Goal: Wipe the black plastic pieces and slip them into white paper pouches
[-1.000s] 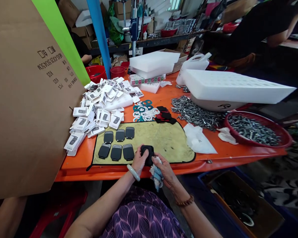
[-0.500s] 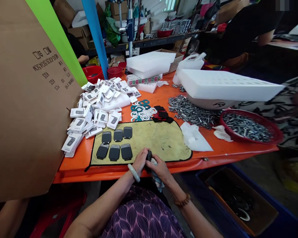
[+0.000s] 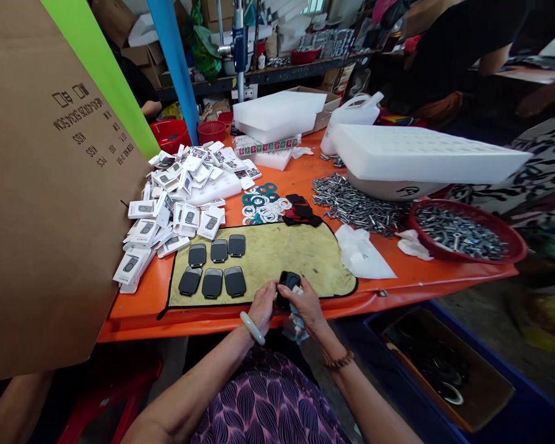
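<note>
Wiping step | left hand (image 3: 263,303) and right hand (image 3: 305,303) both grasping black case (image 3: 288,282) at surface's near edge; cloth (image 3: 296,324) under right | next, likely: set case beside finished row (image 3: 213,271).

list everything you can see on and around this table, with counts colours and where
black part: one, held in both hands at the table's near edge
rag: one, white and blue, under the right hand
flat black pieces: six, two rows on the mat's left
mat: one, yellow with black edge, near side of the table
table: one, orange
small white boxes: a heap, left of the mat
metal parts: silvery loose pile, right of centre
red basket: one, holding more metal parts, far right
foam trays: white, at the back
cardboard sheet: one, brown, far left
left hand: green bangle on wrist
right hand: bead bracelet on wrist
</note>
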{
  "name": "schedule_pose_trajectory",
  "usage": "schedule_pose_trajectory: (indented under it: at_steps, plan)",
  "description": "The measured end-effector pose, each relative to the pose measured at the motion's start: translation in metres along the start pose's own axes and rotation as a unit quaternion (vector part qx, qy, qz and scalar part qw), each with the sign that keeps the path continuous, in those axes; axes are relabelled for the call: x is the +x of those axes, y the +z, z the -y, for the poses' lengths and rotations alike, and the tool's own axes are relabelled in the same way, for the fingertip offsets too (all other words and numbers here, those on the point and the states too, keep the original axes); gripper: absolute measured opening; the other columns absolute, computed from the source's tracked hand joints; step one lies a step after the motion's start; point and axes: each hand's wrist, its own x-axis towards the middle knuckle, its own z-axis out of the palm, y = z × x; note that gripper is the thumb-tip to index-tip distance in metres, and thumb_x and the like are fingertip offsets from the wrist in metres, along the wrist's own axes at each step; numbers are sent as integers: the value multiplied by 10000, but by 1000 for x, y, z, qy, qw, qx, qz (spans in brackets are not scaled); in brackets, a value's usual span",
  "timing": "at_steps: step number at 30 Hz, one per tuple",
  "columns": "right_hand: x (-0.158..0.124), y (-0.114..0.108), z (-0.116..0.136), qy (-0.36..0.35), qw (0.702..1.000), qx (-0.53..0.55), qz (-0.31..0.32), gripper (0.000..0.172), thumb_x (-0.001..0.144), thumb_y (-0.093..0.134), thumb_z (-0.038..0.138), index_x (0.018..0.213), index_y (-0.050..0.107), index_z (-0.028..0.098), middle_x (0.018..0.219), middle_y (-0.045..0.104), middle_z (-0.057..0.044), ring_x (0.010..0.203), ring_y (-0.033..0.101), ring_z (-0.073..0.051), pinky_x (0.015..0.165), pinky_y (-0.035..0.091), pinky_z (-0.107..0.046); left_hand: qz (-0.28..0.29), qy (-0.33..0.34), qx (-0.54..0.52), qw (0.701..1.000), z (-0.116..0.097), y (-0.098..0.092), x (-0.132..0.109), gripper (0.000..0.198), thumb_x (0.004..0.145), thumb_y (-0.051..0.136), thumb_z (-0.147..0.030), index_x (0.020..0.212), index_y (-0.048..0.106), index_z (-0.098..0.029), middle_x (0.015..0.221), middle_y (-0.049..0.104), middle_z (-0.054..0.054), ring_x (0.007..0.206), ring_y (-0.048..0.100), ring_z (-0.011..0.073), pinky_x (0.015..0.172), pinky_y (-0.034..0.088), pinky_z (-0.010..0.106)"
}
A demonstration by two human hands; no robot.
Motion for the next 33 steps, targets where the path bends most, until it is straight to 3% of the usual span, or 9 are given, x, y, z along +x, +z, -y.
schedule_pose_trajectory:
  at_steps: [3,6,14,19,22,25,33]
  plan:
    - [1,-4,7,-38,996,-66,43,420,518,721,501,769,562,204,646,575,31,643,529,-169,610,441,-288,54,-47,-5,997,-6,1,-1,503,797,626,-576,1058,650,-146,989,702,104,953,640,248,821,502,347]
    - [0,-6,9,-55,989,-112,82,408,559,680,510,810,585,203,704,603,15,695,562,-189,650,457,-308,72,-103,-44,991,-11,-1,3,536,812,627,-551,1204,592,-187,998,705,88,919,656,234,794,509,335]
    - [-9,1,0,-88,977,-188,41,449,552,695,491,885,659,193,895,674,-74,871,628,-260,802,476,-375,67,-209,-71,973,-16,-8,13,355,919,497,-423,1124,629,-165,838,700,53,819,663,200,749,493,296]
    - [-5,-3,-1,-68,983,-159,67,476,518,720,480,893,670,192,839,690,-44,824,636,-253,758,487,-352,27,-150,-68,986,-5,-7,11,440,853,581,-502,1107,641,-148,912,706,76,891,657,218,783,495,296]
    - [-1,-4,-4,-72,985,-131,89,509,530,718,460,963,670,197,830,696,-22,806,638,-238,725,493,-328,5,-70,-78,995,5,-8,10,487,800,635,-542,1080,652,-144,987,704,86,970,641,231,848,484,307]
    - [0,0,-6,-79,988,-113,72,554,521,716,443,1007,667,182,891,701,-38,842,635,-244,756,495,-338,-21,-2,-97,995,12,-8,9,477,792,642,-547,1056,661,-151,1049,700,89,1045,621,231,925,457,316]
    - [-4,12,-10,-74,994,-66,40,604,481,761,468,1005,645,190,851,680,-14,820,620,-228,759,492,-336,-78,29,-113,990,11,-4,4,424,844,603,-475,1124,638,-158,1085,701,109,1127,604,247,961,469,351]
